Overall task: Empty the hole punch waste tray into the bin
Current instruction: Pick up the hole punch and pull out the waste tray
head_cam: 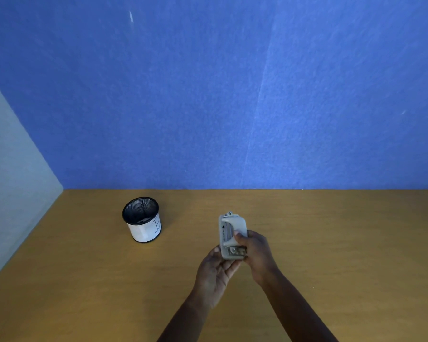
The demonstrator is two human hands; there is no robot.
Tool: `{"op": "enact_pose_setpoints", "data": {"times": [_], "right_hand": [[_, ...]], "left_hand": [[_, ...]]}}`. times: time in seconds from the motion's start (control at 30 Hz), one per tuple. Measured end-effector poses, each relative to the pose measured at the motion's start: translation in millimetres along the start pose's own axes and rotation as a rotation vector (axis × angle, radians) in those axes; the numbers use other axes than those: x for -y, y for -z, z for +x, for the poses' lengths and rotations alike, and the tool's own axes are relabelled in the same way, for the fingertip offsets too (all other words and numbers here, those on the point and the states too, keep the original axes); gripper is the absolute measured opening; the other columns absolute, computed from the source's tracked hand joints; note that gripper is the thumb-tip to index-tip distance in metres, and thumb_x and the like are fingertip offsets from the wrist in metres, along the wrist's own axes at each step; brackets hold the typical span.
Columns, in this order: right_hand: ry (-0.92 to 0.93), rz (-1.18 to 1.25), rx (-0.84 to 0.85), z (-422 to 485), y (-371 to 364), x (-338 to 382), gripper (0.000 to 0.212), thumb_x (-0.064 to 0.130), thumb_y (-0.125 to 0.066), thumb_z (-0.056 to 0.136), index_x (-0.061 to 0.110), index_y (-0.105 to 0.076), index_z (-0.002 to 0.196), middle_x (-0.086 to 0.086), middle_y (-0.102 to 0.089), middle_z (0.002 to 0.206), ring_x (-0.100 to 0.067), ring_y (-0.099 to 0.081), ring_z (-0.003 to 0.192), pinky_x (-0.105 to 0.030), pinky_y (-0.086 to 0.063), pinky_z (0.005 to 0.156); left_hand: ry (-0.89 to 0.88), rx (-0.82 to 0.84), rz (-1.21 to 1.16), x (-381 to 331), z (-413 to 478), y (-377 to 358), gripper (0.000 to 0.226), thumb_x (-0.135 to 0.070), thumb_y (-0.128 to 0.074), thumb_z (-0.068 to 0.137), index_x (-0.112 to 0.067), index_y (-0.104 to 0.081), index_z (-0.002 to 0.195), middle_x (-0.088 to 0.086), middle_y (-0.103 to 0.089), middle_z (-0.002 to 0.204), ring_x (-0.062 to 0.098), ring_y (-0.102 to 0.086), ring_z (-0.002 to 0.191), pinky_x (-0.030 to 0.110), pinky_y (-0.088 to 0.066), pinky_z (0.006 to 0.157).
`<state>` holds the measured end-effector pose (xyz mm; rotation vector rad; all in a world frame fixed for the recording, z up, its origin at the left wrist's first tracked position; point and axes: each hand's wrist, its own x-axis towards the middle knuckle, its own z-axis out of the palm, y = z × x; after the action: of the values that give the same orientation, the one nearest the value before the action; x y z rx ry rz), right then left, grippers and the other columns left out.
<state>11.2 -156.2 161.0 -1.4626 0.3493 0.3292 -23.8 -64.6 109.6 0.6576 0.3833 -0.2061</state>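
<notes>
A person stands at a tan wooden desk [331,243] set against a blue felt partition wall [208,95], both bare forearms reaching forward. Between the hands, above the desk's middle, is a small grey plastic-and-metal hole punch [232,234], its long axis pointing away from the person and its handle side facing up. The right hand [256,253] wraps the punch's right side, thumb pressed across the top of the handle, fingers curled behind it in a firm hold. The left hand [214,272] is palm-up and loosely spread, fingertips touching the near lower corner of the punch from beneath, supporting more than clasping. Whether the waste tray underneath is on or off cannot be made out from this angle. Well to the left, nearer the wall, a small black wire-mesh round bin [141,219] with a white paper wrap stands upright on the desk, with what may be pale scraps inside.
</notes>
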Motion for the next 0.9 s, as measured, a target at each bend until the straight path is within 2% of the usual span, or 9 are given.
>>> {"op": "enact_pose_setpoints", "data": {"times": [0.1,0.2,0.3,0.37,0.47,0.53,0.73,0.83,0.9], "right_hand": [[-0.028,0.028,0.03,-2,1,3,0.019,0.005,-0.051,0.09,0.004,-0.063,0.076,-0.01,-0.061,0.068,-0.021,-0.059,0.061,-0.027,-0.05,0.055],[-0.018,0.001,0.033,-2,1,4,0.019,0.005,-0.052,0.089,0.005,-0.063,0.074,-0.012,-0.061,0.071,-0.023,-0.059,0.064,-0.031,-0.049,0.061],[-0.008,-0.02,0.051,-6,2,3,0.018,0.005,-0.053,0.088,0.005,-0.064,0.073,-0.013,-0.062,0.072,-0.023,-0.059,0.065,-0.032,-0.049,0.063],[-0.01,-0.032,0.08,-10,2,3,0.02,0.005,-0.053,0.089,0.006,-0.064,0.073,-0.011,-0.062,0.071,-0.021,-0.06,0.064,-0.03,-0.049,0.061],[-0.006,-0.076,0.119,-15,0,1,0.021,0.005,-0.053,0.089,0.009,-0.065,0.072,-0.009,-0.062,0.069,-0.018,-0.059,0.064,-0.028,-0.048,0.06],[-0.004,-0.116,0.137,-17,-2,-1,0.02,0.006,-0.054,0.088,0.01,-0.066,0.073,-0.008,-0.063,0.071,-0.018,-0.06,0.067,-0.029,-0.048,0.064],[0.037,-0.25,0.108,-18,-5,-2,0.015,0.008,-0.056,0.086,0.01,-0.07,0.084,-0.018,-0.07,0.089,-0.026,-0.064,0.083,-0.038,-0.05,0.078],[0.09,-0.399,0.056,-17,-5,-1,0.022,0.012,-0.061,0.084,-0.001,-0.071,0.098,-0.02,-0.072,0.093,-0.021,-0.065,0.076,-0.028,-0.05,0.068],[0.135,-0.49,0.028,-16,-5,1,0.028,0.015,-0.063,0.083,-0.001,-0.068,0.105,-0.015,-0.071,0.094,-0.016,-0.064,0.075,-0.021,-0.047,0.061]], "left_hand": [[0.007,0.002,-0.05,1,-1,3,0.031,-0.008,-0.029,0.098,0.0,-0.059,0.096,0.012,-0.076,0.078,0.019,-0.074,0.073,0.027,-0.061,0.064],[0.014,0.013,-0.074,1,-3,3,0.03,-0.008,-0.031,0.097,0.001,-0.06,0.095,0.012,-0.076,0.077,0.018,-0.074,0.072,0.026,-0.06,0.062],[0.024,-0.008,-0.037,-2,-3,0,0.032,-0.017,-0.034,0.098,-0.002,-0.062,0.096,0.01,-0.076,0.076,0.021,-0.071,0.079,0.03,-0.059,0.072],[0.01,-0.018,0.031,-4,1,-1,0.039,-0.026,-0.029,0.099,-0.007,-0.063,0.096,0.005,-0.076,0.074,0.02,-0.065,0.084,0.03,-0.05,0.077],[-0.004,-0.005,0.058,-6,7,0,0.049,-0.035,-0.02,0.099,-0.011,-0.063,0.095,0.003,-0.074,0.072,0.014,-0.069,0.069,0.029,-0.049,0.067],[0.03,0.02,-0.024,-8,10,0,0.053,-0.041,-0.018,0.098,-0.01,-0.062,0.098,0.006,-0.073,0.074,0.017,-0.07,0.067,0.032,-0.051,0.066],[0.075,0.053,-0.129,-10,17,4,0.059,-0.047,-0.019,0.097,-0.007,-0.062,0.103,0.012,-0.074,0.086,0.023,-0.071,0.076,0.038,-0.045,0.08],[0.068,0.045,-0.141,-8,21,7,0.057,-0.046,-0.02,0.097,-0.008,-0.062,0.105,0.01,-0.075,0.086,0.021,-0.073,0.075,0.037,-0.052,0.076],[0.063,0.02,-0.13,-7,21,7,0.057,-0.046,-0.02,0.097,-0.009,-0.062,0.104,0.009,-0.075,0.084,0.02,-0.073,0.072,0.031,-0.058,0.065]]}}
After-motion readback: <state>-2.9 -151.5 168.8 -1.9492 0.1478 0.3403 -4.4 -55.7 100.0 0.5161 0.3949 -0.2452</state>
